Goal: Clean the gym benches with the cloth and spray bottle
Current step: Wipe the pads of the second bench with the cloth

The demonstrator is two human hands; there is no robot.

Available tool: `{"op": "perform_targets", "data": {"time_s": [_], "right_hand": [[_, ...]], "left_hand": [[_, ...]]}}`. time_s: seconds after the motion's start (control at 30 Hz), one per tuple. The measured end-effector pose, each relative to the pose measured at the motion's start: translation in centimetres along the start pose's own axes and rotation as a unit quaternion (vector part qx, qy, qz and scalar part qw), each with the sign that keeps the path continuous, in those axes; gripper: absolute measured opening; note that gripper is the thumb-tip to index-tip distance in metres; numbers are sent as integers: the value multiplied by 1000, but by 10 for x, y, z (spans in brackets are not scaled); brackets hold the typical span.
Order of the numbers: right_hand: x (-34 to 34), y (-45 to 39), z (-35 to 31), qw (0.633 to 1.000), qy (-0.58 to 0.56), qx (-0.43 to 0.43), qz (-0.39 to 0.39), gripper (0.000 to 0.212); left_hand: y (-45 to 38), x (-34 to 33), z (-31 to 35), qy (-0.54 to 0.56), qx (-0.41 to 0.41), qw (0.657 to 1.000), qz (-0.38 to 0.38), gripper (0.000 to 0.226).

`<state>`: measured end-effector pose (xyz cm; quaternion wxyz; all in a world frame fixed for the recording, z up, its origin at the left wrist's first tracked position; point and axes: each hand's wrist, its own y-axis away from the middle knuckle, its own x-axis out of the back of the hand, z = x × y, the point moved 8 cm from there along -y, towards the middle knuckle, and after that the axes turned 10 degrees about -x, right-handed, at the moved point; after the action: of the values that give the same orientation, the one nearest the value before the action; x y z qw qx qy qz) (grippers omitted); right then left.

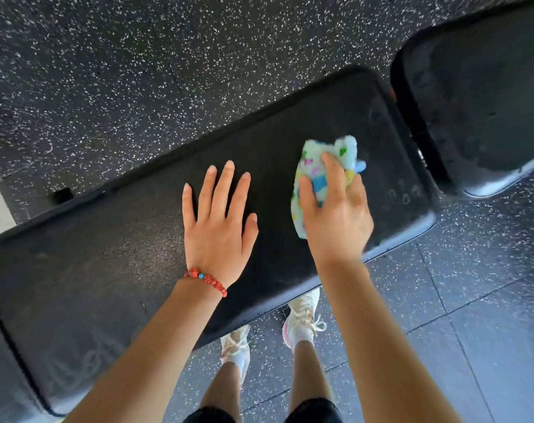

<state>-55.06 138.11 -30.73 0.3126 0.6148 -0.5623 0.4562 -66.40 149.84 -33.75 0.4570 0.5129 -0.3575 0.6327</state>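
— Black bench [107, 254]: where is the cloth [320, 166] lying?
— Toward its right end, bunched in the right hand [336, 215], which is gripping it. The left hand [217, 227] is resting flat, fingers spread.

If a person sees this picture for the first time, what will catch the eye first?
First, the pale green cloth with colourful patches, which the right hand grips on the long black padded bench near its right end. Next, the left hand lying flat on the bench, a red bead bracelet on its wrist.
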Motion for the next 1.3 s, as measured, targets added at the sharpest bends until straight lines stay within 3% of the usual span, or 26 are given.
{"op": "perform_targets", "data": {"time_s": [0.17, 0.37, 0.5, 0.8, 1.0, 1.13, 1.3], "right_hand": [[21, 29, 53, 1000, 13, -19, -13, 35], [4, -32, 17, 999, -10, -28, -20, 28], [-6, -67, -4, 1000, -17, 12, -4, 28], [34, -6, 97, 1000, 13, -20, -10, 32], [12, -65, 51, 996, -29, -45, -70, 32], [-19, -124, 8, 998, -7, -3, -70, 36], [-10, -114, 23, 997, -30, 14, -69, 37]], "left_hand": [[-4, 6, 7, 14, 28, 999, 25, 48], [-36, -4, 44, 27, 5, 999, 16, 52], [-43, -16, 44, 3, 23, 1000, -5, 53], [-44, -12, 46, -6, 20, 1000, 0, 51], [-63, -13, 67, 7, 8, 1000, 3, 54], [-74, -19, 71, 1, 20, 1000, -5, 54], [-73, -21, 70, -11, 13, 1000, 1, 54]]}}
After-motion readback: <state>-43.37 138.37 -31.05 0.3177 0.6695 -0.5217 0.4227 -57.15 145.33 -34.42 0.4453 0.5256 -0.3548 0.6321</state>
